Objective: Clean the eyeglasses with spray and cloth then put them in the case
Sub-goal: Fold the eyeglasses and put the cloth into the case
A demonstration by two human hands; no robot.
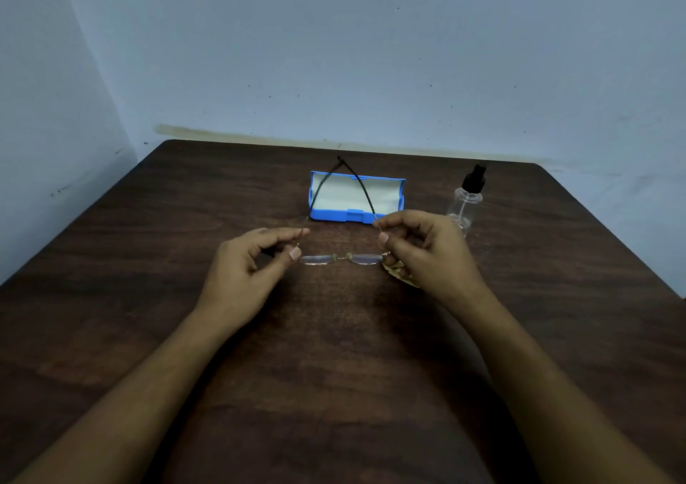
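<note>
I have the eyeglasses lifted just above the table, straight in front of the open blue case, lenses toward me and the two dark arms reaching away so that their tips cross over the case's pale lining. My left hand pinches the frame at its left hinge, thumb and forefinger closed on the thin metal, the other fingers curled loosely and holding nothing. My right hand does the same at the right hinge, thumb and forefinger closed on it, and a crumpled bit of yellowish cloth shows under its palm; I cannot tell for sure whether my lower fingers grip it or it only lies on the table beneath them. The spray bottle stands upright to the right of the case, just behind my right hand, cap on and untouched for now. I judge I am either looking the lenses over or about to fold the arms; whether the wiping is done I cannot tell from here. If it is, the next move calls for folding each arm in flat, one over the other, then carrying the glasses forward and laying them lengthwise in the case without scraping the lenses on its front wall.
</note>
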